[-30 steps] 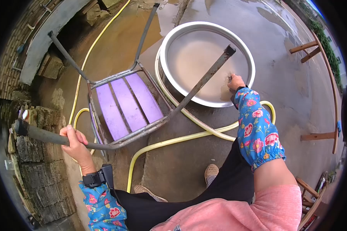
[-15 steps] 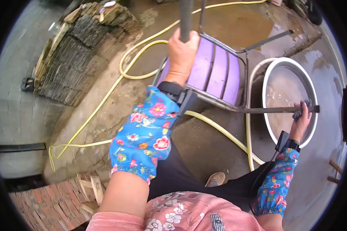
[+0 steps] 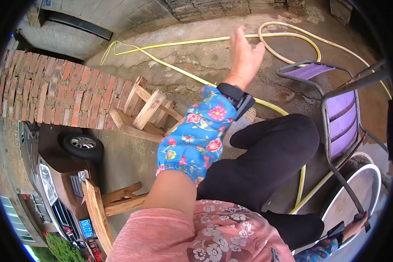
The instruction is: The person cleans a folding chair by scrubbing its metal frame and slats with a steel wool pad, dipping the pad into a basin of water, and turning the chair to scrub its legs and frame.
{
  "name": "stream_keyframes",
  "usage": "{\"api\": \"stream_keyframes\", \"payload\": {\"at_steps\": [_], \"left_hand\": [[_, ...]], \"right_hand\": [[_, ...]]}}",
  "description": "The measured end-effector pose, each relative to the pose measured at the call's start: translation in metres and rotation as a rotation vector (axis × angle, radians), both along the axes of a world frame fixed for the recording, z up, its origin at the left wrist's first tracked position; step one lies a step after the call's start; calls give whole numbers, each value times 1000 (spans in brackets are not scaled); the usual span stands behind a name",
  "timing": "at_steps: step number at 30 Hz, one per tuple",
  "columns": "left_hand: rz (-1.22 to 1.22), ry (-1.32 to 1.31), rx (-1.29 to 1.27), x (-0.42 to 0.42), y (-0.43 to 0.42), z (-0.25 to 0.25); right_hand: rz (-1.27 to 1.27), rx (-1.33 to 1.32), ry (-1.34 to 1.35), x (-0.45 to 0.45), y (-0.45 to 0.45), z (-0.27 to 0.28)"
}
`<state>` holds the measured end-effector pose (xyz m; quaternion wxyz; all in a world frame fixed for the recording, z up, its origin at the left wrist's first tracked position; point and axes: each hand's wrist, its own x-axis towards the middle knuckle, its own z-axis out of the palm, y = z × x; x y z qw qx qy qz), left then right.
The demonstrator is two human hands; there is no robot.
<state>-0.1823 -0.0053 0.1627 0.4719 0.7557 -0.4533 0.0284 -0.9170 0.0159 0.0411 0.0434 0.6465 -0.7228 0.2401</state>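
Observation:
My left hand (image 3: pixel 245 54) is raised off the chair, fingers stretched out and thumb apart, with nothing in it. At the lower right, my right hand (image 3: pixel 355 228) is closed around the end of a metal leg of the chair. Pressed to the leg in those fingers is a small dark crumpled cloth (image 3: pixel 359 216); its exact kind is hard to make out. The chair (image 3: pixel 343 124) has purple slats and a worn grey metal frame, and lies tipped with one leg across a white basin (image 3: pixel 377 183). Some water shows inside the basin.
A yellow hose (image 3: pixel 174 69) loops over the wet concrete and runs past my legs. Wooden sawhorses (image 3: pixel 139 126) stand by a brick stack (image 3: pixel 61 91) on the left. Beyond is a parked car (image 3: pixel 59 183).
My left hand has let go of the chair and opened. The view has swung left, bringing the car and sawhorses in. My right hand stays at the chair leg.

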Motion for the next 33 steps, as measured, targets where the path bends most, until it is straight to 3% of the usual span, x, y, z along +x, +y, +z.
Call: {"api": "stream_keyframes", "payload": {"at_steps": [3,6,11,15,20,22,25,28,32,33], "left_hand": [[296,-195,340,80,134,-24],[504,-400,599,134,254,-8],[621,-243,1402,182,344,11],[640,-318,1430,203,351,-12],[330,-310,1317,193,356,3],[266,-395,1188,214,375,-13],[322,-299,1198,238,377,-33],[305,-220,1295,234,344,-34],[190,-108,1443,212,296,-43],[147,-76,1473,206,280,-45]], "right_hand": [[27,-2,-27,0,0,1],[8,17,-91,8,0,4],[53,-7,-149,5,-3,2],[78,-15,-132,8,-2,4],[21,-44,-234,30,4,12],[-62,-65,-461,20,3,12],[-441,-280,-1307,52,-12,29],[-476,-248,-1228,55,-8,29],[-328,-114,-967,41,19,17],[-370,-151,-1013,52,17,21]]}}
